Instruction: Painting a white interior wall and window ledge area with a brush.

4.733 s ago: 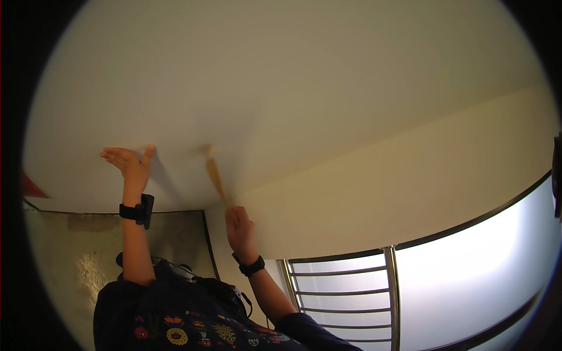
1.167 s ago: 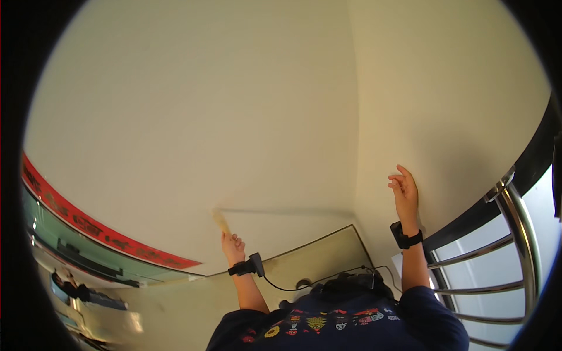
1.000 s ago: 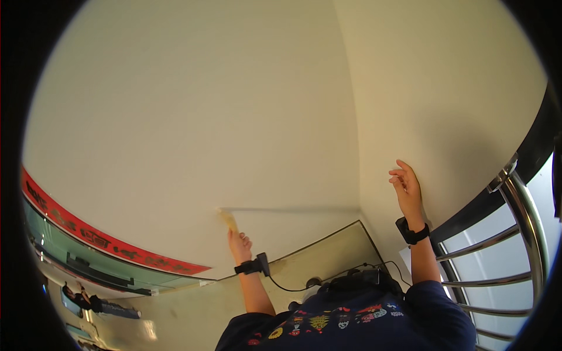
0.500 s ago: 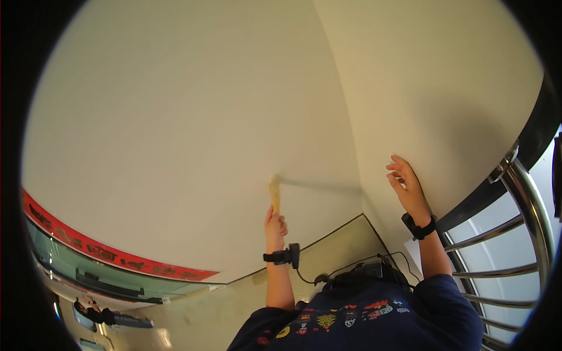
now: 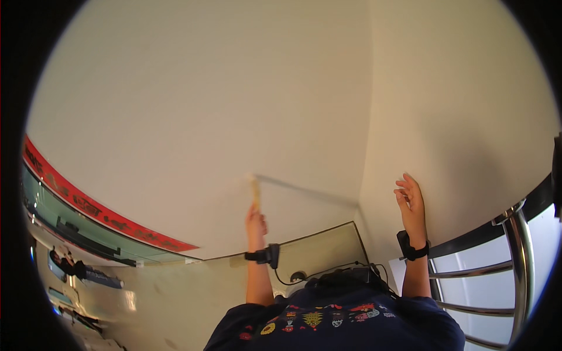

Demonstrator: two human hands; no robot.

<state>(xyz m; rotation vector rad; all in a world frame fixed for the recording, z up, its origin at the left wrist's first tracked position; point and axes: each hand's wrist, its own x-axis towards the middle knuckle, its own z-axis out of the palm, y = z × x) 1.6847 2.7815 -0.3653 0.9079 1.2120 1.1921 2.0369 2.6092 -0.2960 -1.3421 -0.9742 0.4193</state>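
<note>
My left hand (image 5: 256, 223) is closed around the lower end of a pale yellow brush-like tool (image 5: 255, 193), which points upward. The tool's far end is blurred and meets or nearly meets the white wall (image 5: 193, 105); a long thin shadow runs from it toward the corner. On the right, my right hand (image 5: 412, 196) is raised beside the adjoining wall (image 5: 456, 76), its fingers apart and slightly bent, with nothing in them. Whether it touches that wall, I cannot tell. Both wrists carry black straps with small devices.
Polished metal railing (image 5: 518, 257) stands at my right below a dark wall edge. A red banner (image 5: 93, 205) with dark characters runs along the left. Down at the left, a person (image 5: 88, 272) is on the pale floor (image 5: 175, 304). A black cable (image 5: 316, 274) hangs near my chest.
The view has turned, so the wall corner and banner sit differently. My left hand and the tool appear further left; my right hand appears slightly lower, still beside the wall.
</note>
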